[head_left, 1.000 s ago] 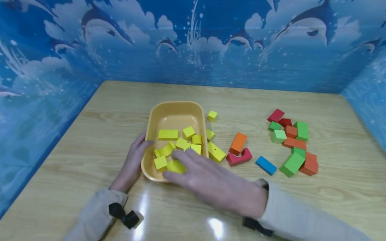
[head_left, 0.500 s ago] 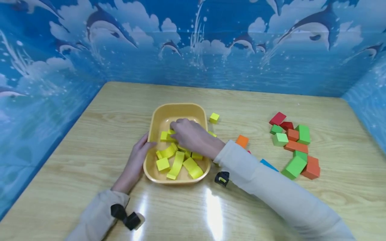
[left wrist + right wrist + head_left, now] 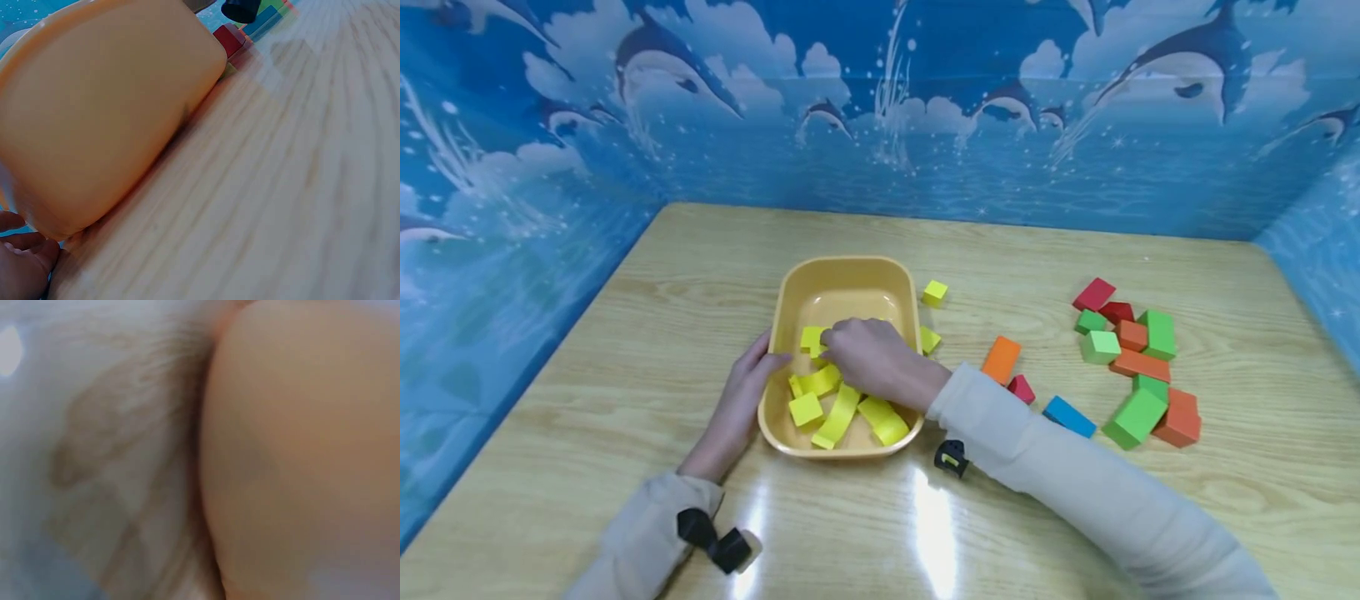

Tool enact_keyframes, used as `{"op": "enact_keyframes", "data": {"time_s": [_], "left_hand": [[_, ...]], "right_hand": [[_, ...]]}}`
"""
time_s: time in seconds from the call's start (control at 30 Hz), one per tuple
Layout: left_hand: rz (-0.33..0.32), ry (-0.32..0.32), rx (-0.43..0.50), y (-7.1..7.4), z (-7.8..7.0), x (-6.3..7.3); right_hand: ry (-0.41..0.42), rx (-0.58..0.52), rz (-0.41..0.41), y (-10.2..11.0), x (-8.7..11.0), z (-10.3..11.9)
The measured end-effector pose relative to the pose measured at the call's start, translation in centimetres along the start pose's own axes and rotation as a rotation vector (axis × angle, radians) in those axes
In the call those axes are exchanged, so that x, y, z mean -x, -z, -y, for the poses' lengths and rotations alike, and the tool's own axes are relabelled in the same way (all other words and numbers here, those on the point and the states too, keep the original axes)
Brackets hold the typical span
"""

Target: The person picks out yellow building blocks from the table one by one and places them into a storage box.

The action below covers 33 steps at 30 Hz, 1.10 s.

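Observation:
A tan plastic tub (image 3: 842, 275) stands on the table with several yellow wooden blocks (image 3: 806, 409) inside. At its left side my left hand (image 3: 737, 392) grips it, the thumb over the rim and the other fingers low outside. In the left wrist view, the fingertips of my left hand (image 3: 25, 256) touch the tub's outer wall (image 3: 112, 112). My right hand (image 3: 880, 354) reaches into the tub, its fingers curled at a small yellow block (image 3: 817, 350) that it pinches; the fingertips are partly hidden. The right wrist view is blurred and shows mostly the tub's wall (image 3: 300, 450).
Just right of the tub lie a yellow cube (image 3: 935, 293) and another yellow block (image 3: 929, 340). Further right are an orange block (image 3: 1002, 360), a red block (image 3: 1021, 389), a blue block (image 3: 1070, 417) and a cluster of green blocks (image 3: 1137, 414) and red blocks. A dolphin-printed wall (image 3: 880, 150) borders the table.
My right hand has gone from the tub's near right part to its middle, then slightly toward me with the small yellow block. My left hand has stayed at the tub's left side.

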<state>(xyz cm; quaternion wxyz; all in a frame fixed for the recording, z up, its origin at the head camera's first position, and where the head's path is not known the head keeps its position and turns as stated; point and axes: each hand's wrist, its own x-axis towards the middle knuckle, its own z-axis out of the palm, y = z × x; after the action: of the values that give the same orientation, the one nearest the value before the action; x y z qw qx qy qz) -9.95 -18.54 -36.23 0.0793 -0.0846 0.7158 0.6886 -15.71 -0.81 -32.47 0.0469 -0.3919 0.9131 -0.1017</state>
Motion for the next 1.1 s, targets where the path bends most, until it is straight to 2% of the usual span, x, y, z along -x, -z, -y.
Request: {"op": "enact_keyframes", "data": {"time_s": [0.23, 0.43, 0.5, 0.63, 0.73, 0.8, 0.87, 0.93, 1.03, 1.1], "left_hand": [[0.004, -0.024, 0.016, -0.2, 0.0, -0.2], [0.002, -0.027, 0.014, -0.2, 0.2, -0.2], [0.002, -0.025, 0.013, -0.2, 0.3, -0.2], [0.008, -0.017, 0.025, -0.2, 0.3, -0.1], [0.008, -0.015, 0.041, -0.2, 0.3, -0.1], [0.005, -0.015, 0.046, -0.2, 0.2, -0.1], [0.004, -0.016, 0.049, -0.2, 0.2, -0.1], [0.008, -0.017, 0.050, -0.2, 0.1, 0.0], [0.009, -0.015, 0.048, -0.1, 0.1, 0.1], [0.006, -0.012, 0.049, -0.1, 0.1, 0.1]], "right_hand": [[-0.027, -0.003, -0.028, -0.3, 0.0, 0.0], [-0.036, -0.051, -0.059, -0.1, 0.3, -0.1], [-0.015, -0.072, -0.117, 0.1, 0.5, -0.3], [0.013, -0.152, -0.292, 1.7, 1.2, -1.4], [-0.028, -0.204, -0.389, 3.4, 1.6, -3.3], [-0.099, -0.211, -0.406, 4.4, 1.8, -5.1], [-0.183, -0.196, -0.389, 5.1, 2.0, -7.0], [-0.260, -0.181, -0.336, 5.5, 2.3, -8.6], [-0.333, -0.160, -0.219, 5.6, 2.5, -10.2], [-0.355, -0.138, -0.129, 5.3, 2.6, -10.8]]}}
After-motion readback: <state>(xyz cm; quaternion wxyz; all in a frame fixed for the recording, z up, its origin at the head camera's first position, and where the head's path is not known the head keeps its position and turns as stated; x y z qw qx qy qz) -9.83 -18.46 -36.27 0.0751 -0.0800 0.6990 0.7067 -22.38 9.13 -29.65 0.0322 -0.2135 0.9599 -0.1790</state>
